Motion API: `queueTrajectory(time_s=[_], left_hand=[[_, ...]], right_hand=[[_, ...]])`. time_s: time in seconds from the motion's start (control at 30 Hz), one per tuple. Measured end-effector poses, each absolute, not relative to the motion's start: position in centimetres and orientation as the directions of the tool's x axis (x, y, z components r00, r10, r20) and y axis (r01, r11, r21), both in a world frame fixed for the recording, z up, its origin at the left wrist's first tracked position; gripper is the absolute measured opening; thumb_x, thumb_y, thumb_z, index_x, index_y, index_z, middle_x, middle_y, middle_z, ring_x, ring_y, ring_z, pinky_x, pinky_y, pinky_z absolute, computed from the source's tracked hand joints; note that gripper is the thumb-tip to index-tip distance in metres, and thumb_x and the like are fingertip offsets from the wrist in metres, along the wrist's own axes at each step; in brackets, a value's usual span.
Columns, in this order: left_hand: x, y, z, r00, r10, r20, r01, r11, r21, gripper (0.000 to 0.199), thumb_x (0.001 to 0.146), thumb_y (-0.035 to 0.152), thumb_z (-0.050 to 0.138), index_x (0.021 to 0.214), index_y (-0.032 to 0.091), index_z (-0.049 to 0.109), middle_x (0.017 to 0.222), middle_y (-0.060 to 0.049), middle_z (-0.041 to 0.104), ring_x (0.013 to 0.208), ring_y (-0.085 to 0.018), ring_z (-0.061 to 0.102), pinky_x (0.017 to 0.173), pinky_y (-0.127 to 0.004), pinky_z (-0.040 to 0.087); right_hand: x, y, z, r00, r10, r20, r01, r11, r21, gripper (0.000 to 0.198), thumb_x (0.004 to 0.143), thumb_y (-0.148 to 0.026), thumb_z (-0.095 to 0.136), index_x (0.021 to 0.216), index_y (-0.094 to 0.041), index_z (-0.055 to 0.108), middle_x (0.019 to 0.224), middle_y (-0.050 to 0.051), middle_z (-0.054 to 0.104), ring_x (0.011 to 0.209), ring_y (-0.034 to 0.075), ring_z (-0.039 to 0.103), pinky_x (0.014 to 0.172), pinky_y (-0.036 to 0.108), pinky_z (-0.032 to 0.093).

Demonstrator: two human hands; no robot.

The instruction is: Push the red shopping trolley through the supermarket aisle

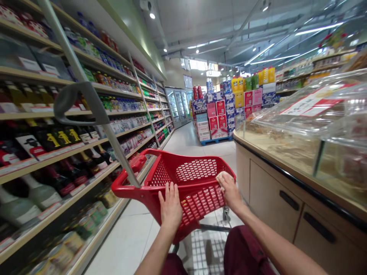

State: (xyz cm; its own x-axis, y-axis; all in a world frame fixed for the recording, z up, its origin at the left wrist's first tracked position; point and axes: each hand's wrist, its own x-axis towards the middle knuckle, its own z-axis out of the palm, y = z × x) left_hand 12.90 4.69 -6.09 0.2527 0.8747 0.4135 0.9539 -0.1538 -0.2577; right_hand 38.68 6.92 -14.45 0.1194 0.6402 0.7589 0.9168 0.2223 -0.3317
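"Two knees in dark red trousers (243, 248) are the closest thing, right at the bottom edge. Bare forearms (255, 225) stretch out over them."

"ok, and what's at the end of those?"

"Left hand (171, 208) is laid open on the near side of a red shopping cart (149, 194), fingers out straight and pointing up at the rim. Right hand (231, 191) is curled around a pale, bunched-up cloth (222, 177) — or something like one, fingers hide part of it — at the rim's right corner. Cart's dead centre, just in front of the person, and its far wall is full of honeycomb holes."

"What's that grey thing sticking up?"

"Slanted metal pole (122, 152) rising from the cart's left corner, with a grey loop handle (83, 103) partway up."

"And either side?"

"Right: a wood-sided table (272, 179) with a black edge strip, clear plastic packs (312, 99) piled on top. Left: long shelves (25, 115) of bottles, plus cans (86, 221) down low, pretty blurry."

"Further back?"

"Stacked cartons (219, 118) on a blue pallet (218, 141), yellow bottles (236, 84) up top. Behind that, glass-door fridges (177, 101) — then strip lights (259, 54) along the ceiling."
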Motion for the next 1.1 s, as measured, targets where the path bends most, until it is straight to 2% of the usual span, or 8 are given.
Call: queueTrajectory(time_s=[0.13, 0.27, 0.33, 0.5, 0.7, 0.87, 1.03, 1.1], left_hand=[[12.5, 4.6, -5.8, 0.261, 0.879, 0.398, 0.949, -0.160, -0.271, 0.064, 0.069, 0.018, 0.039, 0.132, 0.014, 0.025, 0.140, -0.008, 0.024, 0.131, -0.025, 0.013, 0.102, -0.054, 0.013], [12.5, 4.6, -5.8, 0.271, 0.881, 0.387, 0.951, -0.183, -0.251, 0.068, 0.067, 0.019, 0.040, 0.132, 0.014, 0.023, 0.141, -0.008, 0.022, 0.131, -0.025, 0.011, 0.102, -0.054, 0.013], [12.7, 4.5, -5.9, 0.261, 0.885, 0.385, 0.955, -0.179, -0.236, 0.069, 0.066, 0.019, 0.041, 0.133, 0.013, 0.022, 0.141, -0.008, 0.021, 0.131, -0.026, 0.010, 0.102, -0.055, 0.013], [12.6, 4.5, -6.0, 0.277, 0.880, 0.386, 0.951, -0.192, -0.243, 0.068, 0.067, 0.019, 0.039, 0.132, 0.013, 0.022, 0.142, -0.009, 0.020, 0.131, -0.026, 0.009, 0.101, -0.055, 0.012], [12.5, 4.5, -6.3, 0.266, 0.877, 0.401, 0.952, -0.174, -0.251, 0.068, 0.066, 0.018, 0.038, 0.132, 0.012, 0.023, 0.142, -0.010, 0.020, 0.131, -0.027, 0.008, 0.101, -0.056, 0.013], [12.5, 4.6, -6.3, 0.262, 0.884, 0.387, 0.951, -0.169, -0.258, 0.068, 0.066, 0.017, 0.038, 0.133, 0.012, 0.023, 0.142, -0.010, 0.020, 0.131, -0.027, 0.007, 0.100, -0.057, 0.013], [12.7, 4.5, -6.3, 0.262, 0.879, 0.399, 0.951, -0.164, -0.263, 0.068, 0.067, 0.017, 0.038, 0.133, 0.012, 0.022, 0.142, -0.010, 0.020, 0.131, -0.028, 0.007, 0.101, -0.057, 0.012], [12.9, 4.5, -6.4, 0.250, 0.878, 0.409, 0.954, -0.150, -0.260, 0.068, 0.067, 0.018, 0.039, 0.132, 0.012, 0.023, 0.141, -0.011, 0.022, 0.131, -0.028, 0.007, 0.101, -0.057, 0.011]], right_hand=[[37.1, 7.2, -14.0, -0.089, 0.614, 0.784, 0.870, 0.431, -0.239, 0.044, 0.077, -0.006, 0.037, 0.114, -0.023, 0.054, 0.127, 0.005, 0.046, 0.123, 0.019, 0.032, 0.099, 0.042, 0.032], [39.7, 7.2, -14.0, 0.168, 0.649, 0.742, 0.896, 0.214, -0.390, 0.043, 0.076, -0.007, 0.037, 0.112, -0.022, 0.056, 0.125, 0.007, 0.048, 0.120, 0.021, 0.037, 0.097, 0.043, 0.034], [39.1, 7.2, -13.7, 0.173, 0.657, 0.734, 0.893, 0.210, -0.398, 0.042, 0.077, -0.007, 0.036, 0.112, -0.021, 0.055, 0.125, 0.007, 0.048, 0.120, 0.020, 0.037, 0.097, 0.043, 0.035], [36.1, 6.9, -12.8, -0.208, 0.616, 0.760, 0.855, 0.491, -0.164, 0.035, 0.082, -0.013, 0.038, 0.110, -0.022, 0.056, 0.125, 0.006, 0.049, 0.123, 0.020, 0.033, 0.099, 0.042, 0.033], [40.1, 6.7, -13.0, 0.164, 0.709, 0.686, 0.935, 0.109, -0.337, 0.040, 0.079, -0.005, 0.035, 0.109, -0.016, 0.057, 0.121, 0.013, 0.051, 0.117, 0.023, 0.040, 0.095, 0.044, 0.036], [37.8, 6.7, -13.5, -0.126, 0.662, 0.739, 0.897, 0.394, -0.201, 0.044, 0.078, -0.004, 0.035, 0.114, -0.021, 0.054, 0.127, 0.006, 0.046, 0.124, 0.019, 0.031, 0.099, 0.042, 0.032], [40.0, 6.8, -13.5, 0.165, 0.680, 0.714, 0.913, 0.168, -0.371, 0.041, 0.077, -0.006, 0.036, 0.110, -0.019, 0.057, 0.123, 0.010, 0.050, 0.119, 0.021, 0.038, 0.097, 0.044, 0.034], [39.9, 6.7, -13.2, 0.140, 0.695, 0.705, 0.911, 0.188, -0.366, 0.041, 0.077, -0.006, 0.037, 0.111, -0.018, 0.057, 0.123, 0.011, 0.050, 0.119, 0.021, 0.038, 0.097, 0.043, 0.034]])
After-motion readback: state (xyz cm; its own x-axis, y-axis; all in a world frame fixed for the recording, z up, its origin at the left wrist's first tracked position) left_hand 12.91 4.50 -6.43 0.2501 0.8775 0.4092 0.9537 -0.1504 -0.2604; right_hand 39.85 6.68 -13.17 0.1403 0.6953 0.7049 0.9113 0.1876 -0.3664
